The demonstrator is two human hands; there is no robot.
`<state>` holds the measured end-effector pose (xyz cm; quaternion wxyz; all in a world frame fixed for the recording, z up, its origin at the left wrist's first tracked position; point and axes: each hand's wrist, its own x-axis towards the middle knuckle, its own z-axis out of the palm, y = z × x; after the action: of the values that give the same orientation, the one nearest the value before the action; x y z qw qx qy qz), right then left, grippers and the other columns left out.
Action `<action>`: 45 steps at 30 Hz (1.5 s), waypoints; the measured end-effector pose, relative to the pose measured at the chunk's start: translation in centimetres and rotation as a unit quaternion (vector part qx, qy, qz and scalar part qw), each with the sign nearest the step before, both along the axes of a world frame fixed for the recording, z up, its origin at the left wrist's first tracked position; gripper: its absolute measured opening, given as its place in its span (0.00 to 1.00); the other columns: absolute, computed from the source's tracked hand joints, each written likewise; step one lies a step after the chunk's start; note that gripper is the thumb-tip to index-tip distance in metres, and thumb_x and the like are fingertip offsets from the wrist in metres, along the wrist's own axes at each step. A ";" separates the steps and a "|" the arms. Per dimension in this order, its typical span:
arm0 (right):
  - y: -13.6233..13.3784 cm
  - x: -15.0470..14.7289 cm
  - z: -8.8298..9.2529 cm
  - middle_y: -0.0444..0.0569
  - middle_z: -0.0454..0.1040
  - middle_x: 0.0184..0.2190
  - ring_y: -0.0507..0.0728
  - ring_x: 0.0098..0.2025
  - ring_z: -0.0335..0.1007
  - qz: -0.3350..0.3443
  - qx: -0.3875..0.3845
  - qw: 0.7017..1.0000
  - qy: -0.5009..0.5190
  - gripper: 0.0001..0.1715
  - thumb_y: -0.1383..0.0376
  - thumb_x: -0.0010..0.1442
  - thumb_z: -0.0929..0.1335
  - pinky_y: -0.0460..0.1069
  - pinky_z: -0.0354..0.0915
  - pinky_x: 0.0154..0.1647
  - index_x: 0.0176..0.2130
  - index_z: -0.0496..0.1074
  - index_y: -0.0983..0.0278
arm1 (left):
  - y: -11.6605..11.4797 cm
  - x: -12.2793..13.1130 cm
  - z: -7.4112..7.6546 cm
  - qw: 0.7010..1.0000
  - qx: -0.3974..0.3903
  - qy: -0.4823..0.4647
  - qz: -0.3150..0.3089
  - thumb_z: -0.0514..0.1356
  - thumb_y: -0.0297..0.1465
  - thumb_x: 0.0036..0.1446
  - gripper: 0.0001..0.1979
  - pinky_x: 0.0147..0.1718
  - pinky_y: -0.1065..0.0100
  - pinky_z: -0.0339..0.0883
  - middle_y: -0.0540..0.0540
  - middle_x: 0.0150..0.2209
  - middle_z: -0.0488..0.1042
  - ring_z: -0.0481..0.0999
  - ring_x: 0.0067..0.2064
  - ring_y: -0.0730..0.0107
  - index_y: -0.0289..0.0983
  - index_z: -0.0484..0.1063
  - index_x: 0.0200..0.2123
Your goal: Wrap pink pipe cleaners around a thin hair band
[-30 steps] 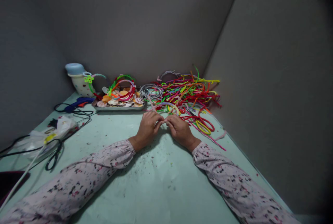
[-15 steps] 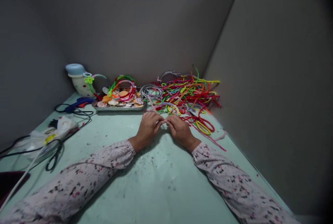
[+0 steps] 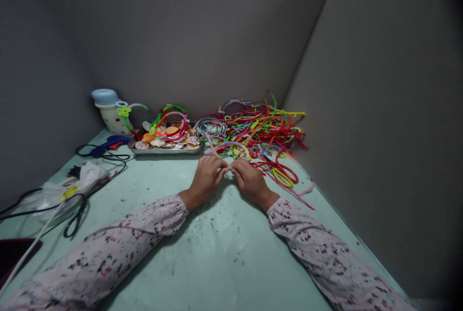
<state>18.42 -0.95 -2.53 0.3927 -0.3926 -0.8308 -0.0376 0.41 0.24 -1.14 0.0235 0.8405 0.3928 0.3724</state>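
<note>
Near the middle of the table, my left hand (image 3: pixel 207 176) and my right hand (image 3: pixel 251 181) meet with thumbs and fingertips pinched together. Between the fingertips is a bit of pale pink pipe cleaner, mostly covered by the fingers. A pale pink pipe cleaner (image 3: pixel 210 143) sticks up just behind my left hand. A headband (image 3: pixel 235 145) wrapped in lavender and pale yellow arches behind both hands; whether the fingers also grip its ends cannot be made out. Loose red and yellow loops (image 3: pixel 284 174) lie right of my right hand.
A heap of coloured pipe cleaners (image 3: pixel 264 125) lies along the back wall, beside a grey wire coil (image 3: pixel 211 128). A metal tray (image 3: pixel 164 152) holds shells and wrapped headbands. At the left are a blue-capped container (image 3: pixel 115 119), black cables (image 3: pixel 83 200) and a plastic bag (image 3: pixel 47 195).
</note>
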 end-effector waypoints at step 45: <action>0.4 0.2 -0.1 0.51 0.73 0.39 0.57 0.44 0.70 -0.021 -0.009 0.991 0.130 0.11 0.65 0.67 0.60 0.52 0.68 0.45 0.42 0.70 0.61 | 0.4 -0.2 -0.2 0.986 0.018 -0.153 0.070 0.60 0.29 0.55 0.14 0.47 0.59 0.64 0.43 0.42 0.69 0.68 0.46 0.60 0.37 0.65 0.46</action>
<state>18.66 -0.58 -2.63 0.4928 -0.4151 -0.7647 0.0129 0.22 0.62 -1.31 0.0424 0.7446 0.4354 0.5042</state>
